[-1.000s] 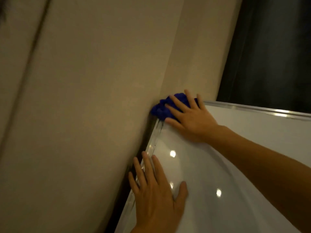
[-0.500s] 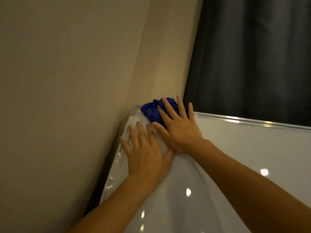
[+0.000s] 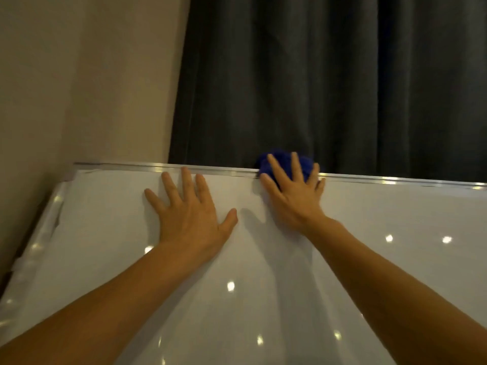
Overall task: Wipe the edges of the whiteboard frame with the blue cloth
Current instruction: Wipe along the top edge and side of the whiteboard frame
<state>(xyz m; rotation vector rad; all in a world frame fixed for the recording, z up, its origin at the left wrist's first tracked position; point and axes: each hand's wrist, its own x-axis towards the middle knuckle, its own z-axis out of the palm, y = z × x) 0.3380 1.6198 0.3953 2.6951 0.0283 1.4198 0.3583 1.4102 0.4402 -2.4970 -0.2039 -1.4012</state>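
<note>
Two hands lie flat on the whiteboard (image 3: 263, 272): the right hand (image 3: 292, 196), fingers straight and spread, presses the blue cloth (image 3: 283, 156) onto the far frame edge (image 3: 395, 180), which runs left to right; the stretch probably left to wipe lies rightward, away from the empty, relaxed left hand (image 3: 188, 209)

Glossy whiteboard (image 3: 105, 233), silver frame (image 3: 224, 170). Left hand (image 3: 189, 214) flat near top edge. Blue cloth (image 3: 305, 165) on top edge, pressed under right hand (image 3: 292, 198).
</note>
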